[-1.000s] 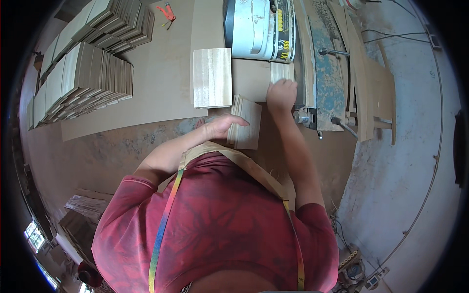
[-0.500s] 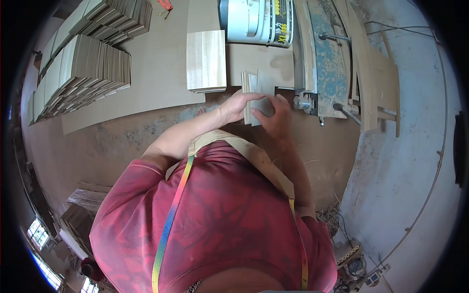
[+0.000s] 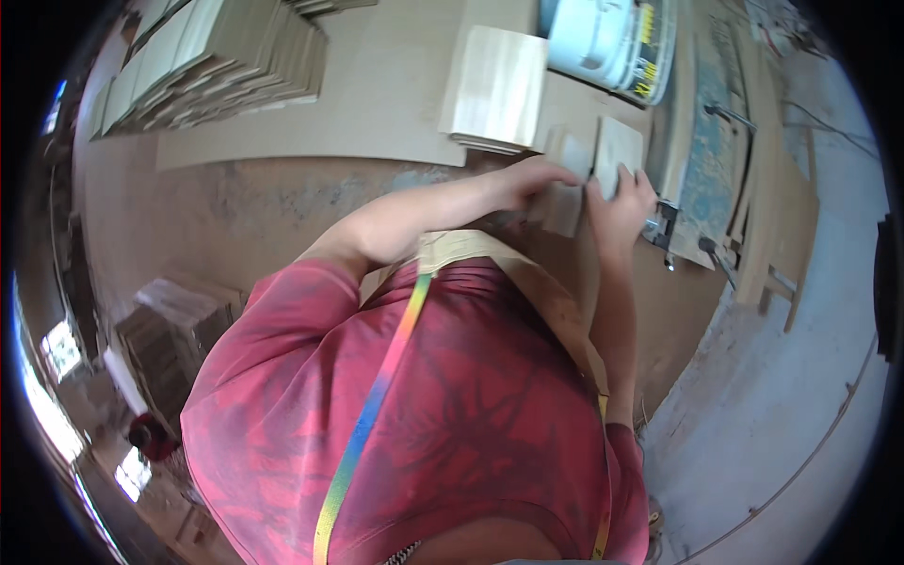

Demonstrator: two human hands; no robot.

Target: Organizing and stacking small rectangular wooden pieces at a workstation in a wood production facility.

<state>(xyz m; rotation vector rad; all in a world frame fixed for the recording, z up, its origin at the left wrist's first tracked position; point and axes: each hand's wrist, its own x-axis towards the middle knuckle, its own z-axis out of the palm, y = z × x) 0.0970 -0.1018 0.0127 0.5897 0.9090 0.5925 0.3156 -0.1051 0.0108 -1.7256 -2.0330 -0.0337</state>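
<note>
My left hand point(image 3: 539, 179) is closed around a few thin wooden boards point(image 3: 564, 209), blurred by motion, at the front edge of the table. Its fingers reach across their near side. To the right, my right hand point(image 3: 623, 205) has its fingers on a separate pale board point(image 3: 619, 149), which lies tilted beside the bucket and the blue machine. The thumb is at this board's left edge and the fingers spread over its near end. Left of both hands sits a squared stack of pale boards point(image 3: 496, 89).
A white bucket point(image 3: 593, 42) stands behind the hands. At right is a worn blue machine bed point(image 3: 713, 160) with metal levers, close to my right hand. Tall board stacks point(image 3: 221, 66) fill the far left of the table point(image 3: 395, 85). A whitish wall point(image 3: 744, 395) is at right.
My right hand has moved right, away from my left, with one board apart from the bundle. My left hand keeps the others. The whole view has swung, shifting the scene rightward.
</note>
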